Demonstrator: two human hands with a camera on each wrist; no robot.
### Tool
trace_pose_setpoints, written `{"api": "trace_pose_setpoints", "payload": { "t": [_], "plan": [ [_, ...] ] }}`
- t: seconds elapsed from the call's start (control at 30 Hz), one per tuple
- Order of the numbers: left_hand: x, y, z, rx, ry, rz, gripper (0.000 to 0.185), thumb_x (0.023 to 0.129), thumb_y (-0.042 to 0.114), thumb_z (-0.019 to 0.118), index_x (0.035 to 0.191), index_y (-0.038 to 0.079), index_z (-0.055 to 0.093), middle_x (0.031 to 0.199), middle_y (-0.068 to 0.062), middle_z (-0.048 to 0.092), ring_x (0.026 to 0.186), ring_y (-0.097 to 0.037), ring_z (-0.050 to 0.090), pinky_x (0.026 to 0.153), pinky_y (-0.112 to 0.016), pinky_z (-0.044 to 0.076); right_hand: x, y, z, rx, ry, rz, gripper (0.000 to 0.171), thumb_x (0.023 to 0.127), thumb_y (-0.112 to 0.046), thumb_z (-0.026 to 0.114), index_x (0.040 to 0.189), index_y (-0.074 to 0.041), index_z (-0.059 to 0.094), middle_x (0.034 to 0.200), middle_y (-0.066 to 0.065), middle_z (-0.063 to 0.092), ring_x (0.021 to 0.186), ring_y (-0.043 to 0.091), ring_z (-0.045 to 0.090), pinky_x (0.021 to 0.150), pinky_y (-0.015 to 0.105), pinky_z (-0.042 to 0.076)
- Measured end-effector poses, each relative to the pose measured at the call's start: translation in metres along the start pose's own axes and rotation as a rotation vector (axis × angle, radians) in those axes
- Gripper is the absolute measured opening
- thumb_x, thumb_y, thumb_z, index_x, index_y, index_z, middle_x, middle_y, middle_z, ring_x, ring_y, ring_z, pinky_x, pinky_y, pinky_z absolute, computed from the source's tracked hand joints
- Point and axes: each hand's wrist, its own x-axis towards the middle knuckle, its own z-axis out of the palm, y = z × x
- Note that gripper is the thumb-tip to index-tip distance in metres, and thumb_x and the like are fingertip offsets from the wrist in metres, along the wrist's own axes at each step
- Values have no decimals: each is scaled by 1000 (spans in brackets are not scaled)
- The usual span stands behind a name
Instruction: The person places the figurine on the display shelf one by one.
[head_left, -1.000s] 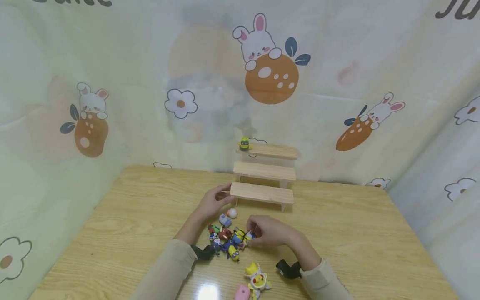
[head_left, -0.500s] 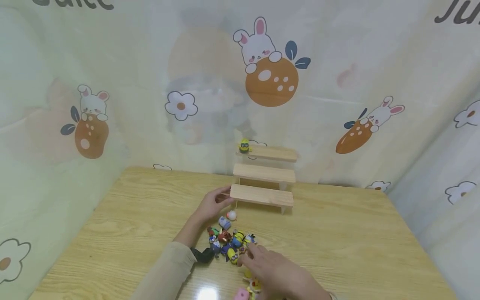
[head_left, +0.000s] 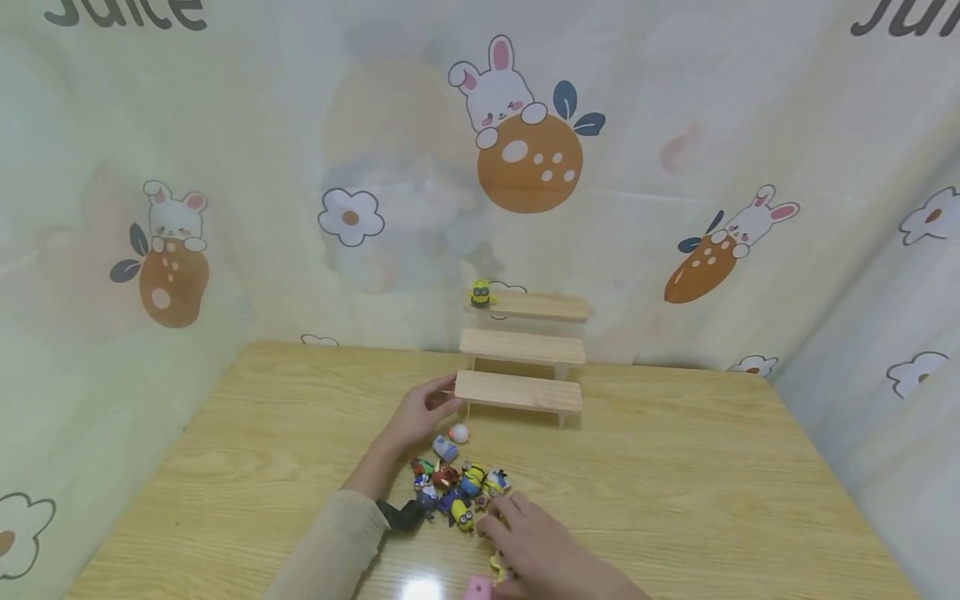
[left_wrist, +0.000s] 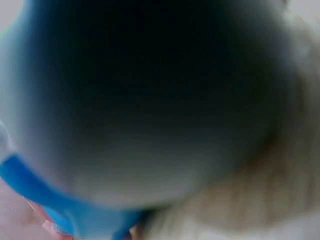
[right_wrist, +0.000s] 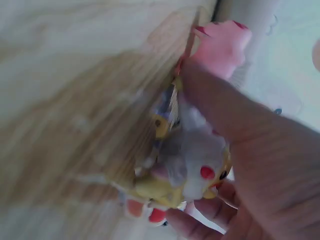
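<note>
At the left end of the lowest step of a wooden three-step display stand (head_left: 517,392), my left hand (head_left: 416,417) holds the board between thumb and fingers. My right hand (head_left: 536,542) is low over a yellow Pikachu figurine in a white hood (right_wrist: 200,165). The right wrist view has thumb and curled fingers on either side of this figurine, gripping it, with the hand covering most of it in the head view. A pink toy (head_left: 478,587) lies beside the right thumb. A large dark blur with a blue part (left_wrist: 65,205) hides the left hand's work in the left wrist view.
Several small figurines lie heaped between my hands, among them a yellow-and-blue minion (head_left: 472,479) and another minion (head_left: 461,517). A white ball-like toy (head_left: 459,433) is near the stand. One green-and-yellow figurine (head_left: 481,293) stands on the top step. A printed curtain (head_left: 405,250) hangs behind the table.
My right hand has left the far right side of the heap and come down toward me, onto the Pikachu figurine. The left hand stays at the stand. The head view has shifted slightly.
</note>
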Motion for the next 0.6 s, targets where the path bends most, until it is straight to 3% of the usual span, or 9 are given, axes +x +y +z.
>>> {"api": "trace_pose_setpoints", "payload": {
  "t": [0.13, 0.3, 0.37, 0.43, 0.53, 0.6],
  "plan": [
    [0, -1, 1, 1, 7, 4, 63, 85, 47, 66, 139, 22, 48, 124, -3, 62, 108, -22, 60, 96, -41, 49, -3, 11, 4, 90, -33, 132, 60, 75, -61, 66, 116, -18, 56, 114, -4, 50, 100, 11, 46, 88, 30, 48],
    [-1, -3, 1, 15, 10, 10, 63, 84, 48, 66, 139, 22, 49, 124, -4, 62, 108, -22, 61, 96, -41, 49, -4, 18, 1, 95, -26, 231, 60, 77, -53, 69, 124, -19, 54, 125, 4, 49, 110, 18, 48, 94, 37, 48],
    [-1, -3, 1, 19, 7, 13, 63, 85, 48, 65, 139, 21, 48, 124, -5, 62, 108, -23, 61, 96, -41, 49, -4, 15, -3, 90, 8, 188, 60, 78, -53, 69, 125, -19, 55, 126, 5, 50, 112, 20, 49, 95, 38, 48],
    [0, -2, 1, 22, 3, 12, 62, 85, 47, 66, 139, 21, 48, 124, -5, 62, 109, -23, 61, 97, -41, 49, -2, 8, -9, 104, 45, 81, 52, 82, -51, 66, 122, -21, 58, 123, 3, 53, 111, 18, 50, 94, 35, 49],
    [0, -1, 1, 35, 8, 10, 62, 85, 47, 66, 139, 23, 48, 124, -4, 62, 109, -23, 60, 97, -42, 49, 2, -6, -14, 145, 76, -130, 31, 91, -47, 58, 112, -26, 63, 110, -7, 55, 98, 8, 50, 85, 19, 46],
    [1, 1, 0, 43, 17, 9, 61, 85, 46, 66, 139, 24, 48, 123, -4, 63, 109, -23, 61, 97, -42, 49, 4, -14, -15, 176, 66, -220, 21, 95, -44, 52, 105, -31, 65, 102, -12, 55, 90, 2, 47, 78, 9, 37]
  ]
}}
